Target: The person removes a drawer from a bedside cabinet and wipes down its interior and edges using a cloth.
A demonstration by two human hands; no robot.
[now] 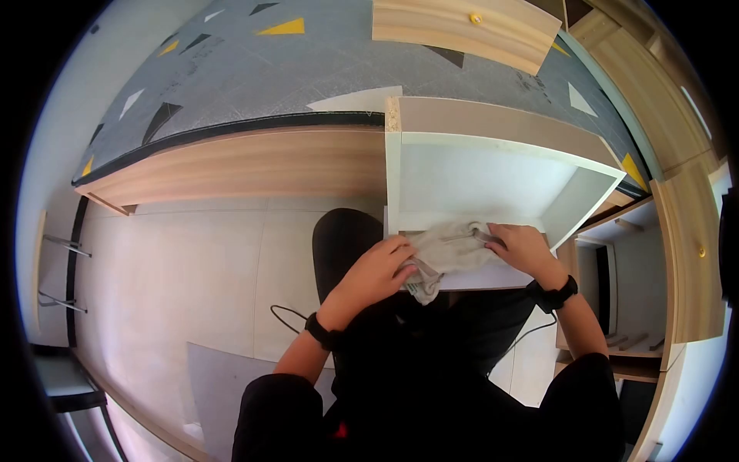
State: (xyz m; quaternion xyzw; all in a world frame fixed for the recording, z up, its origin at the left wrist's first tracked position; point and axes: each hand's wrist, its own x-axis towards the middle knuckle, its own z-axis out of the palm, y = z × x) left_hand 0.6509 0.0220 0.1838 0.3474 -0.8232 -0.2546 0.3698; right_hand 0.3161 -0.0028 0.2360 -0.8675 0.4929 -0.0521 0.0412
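Observation:
A crumpled whitish cloth is stretched between my two hands, over the near part of a white-lined drawer. My left hand is closed on the cloth's left end, where a corner hangs down over the drawer's near edge. At the other end, my right hand pinches the cloth between thumb and fingers near the drawer's right side. The drawer rests in front of my lap, its far side leaning against the bed edge. Part of its floor is hidden under the cloth.
Beyond lies a bed with a grey patterned cover and wooden side board. A wooden drawer front with a yellow knob lies on it. An open wooden cabinet stands at right. A flat grey sheet lies on the tiled floor.

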